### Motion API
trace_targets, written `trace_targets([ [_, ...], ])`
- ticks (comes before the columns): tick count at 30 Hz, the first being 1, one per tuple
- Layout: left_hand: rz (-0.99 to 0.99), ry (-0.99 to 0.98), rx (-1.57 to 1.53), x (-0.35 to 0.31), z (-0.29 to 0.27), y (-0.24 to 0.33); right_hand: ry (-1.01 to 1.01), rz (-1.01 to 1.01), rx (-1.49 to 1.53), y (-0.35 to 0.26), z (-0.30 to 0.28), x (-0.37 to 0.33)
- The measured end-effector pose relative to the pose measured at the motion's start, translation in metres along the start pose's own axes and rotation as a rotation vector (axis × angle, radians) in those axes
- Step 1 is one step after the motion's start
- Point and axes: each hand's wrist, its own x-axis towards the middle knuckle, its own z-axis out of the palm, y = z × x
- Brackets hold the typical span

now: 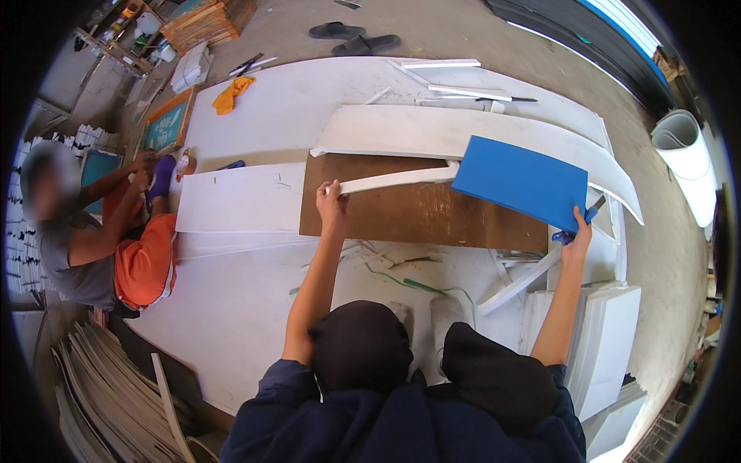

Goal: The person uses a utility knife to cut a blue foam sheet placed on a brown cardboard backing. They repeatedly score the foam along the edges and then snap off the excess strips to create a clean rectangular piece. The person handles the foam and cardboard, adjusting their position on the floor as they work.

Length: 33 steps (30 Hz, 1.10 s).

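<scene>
My left hand (332, 207) is closed on the near end of a narrow white strip (397, 181), which reaches right toward a flat blue rectangular sheet (521, 181). At the sheet's lower right corner, my right hand (575, 235) is closed on a blue utility knife (593, 210) and the sheet's edge. Beneath the strip and sheet lies a brown board (432, 216). A long, slightly curved white sheet (463, 127) lies beyond it, and a white panel (239, 197) adjoins its left side.
A person in orange shorts (147, 258) sits at the left beside a screen frame (166, 127). White panels (606, 347) stand stacked at my right. White offcuts (467, 91), an orange cloth (233, 94) and sandals (363, 42) lie farther off. A rolled white sheet (687, 162) stands far right.
</scene>
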Motion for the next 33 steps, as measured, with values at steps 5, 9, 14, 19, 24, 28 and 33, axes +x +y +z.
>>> trace_targets([
  [5, -0.092, -0.07, 0.108, -0.043, -0.006, 0.054, 0.056, 0.007, -0.005, -0.002, -0.009, 0.003],
  [9, -0.039, -0.133, 0.046, -0.063, -0.022, 0.084, 0.036, -0.016, 0.03, 0.001, -0.009, 0.004],
  [14, -0.016, -0.259, 0.025, -0.07, -0.023, 0.11, 0.031, 0.012, 0.057, 0.0, -0.011, 0.005],
  [19, 0.008, -0.286, 0.08, -0.094, -0.03, 0.141, 0.014, -0.011, 0.088, 0.001, -0.013, 0.008],
  [24, 0.058, -0.137, -0.043, -0.115, -0.029, 0.179, 0.014, -0.006, 0.142, -0.004, 0.0, -0.002],
  [28, 0.14, -0.432, -0.235, -0.09, -0.047, 0.201, -0.004, -0.022, 0.206, -0.007, 0.021, -0.014],
  [33, 0.118, -0.341, -0.252, -0.049, 0.044, 0.129, -0.022, -0.017, 0.201, -0.015, 0.011, -0.007],
])
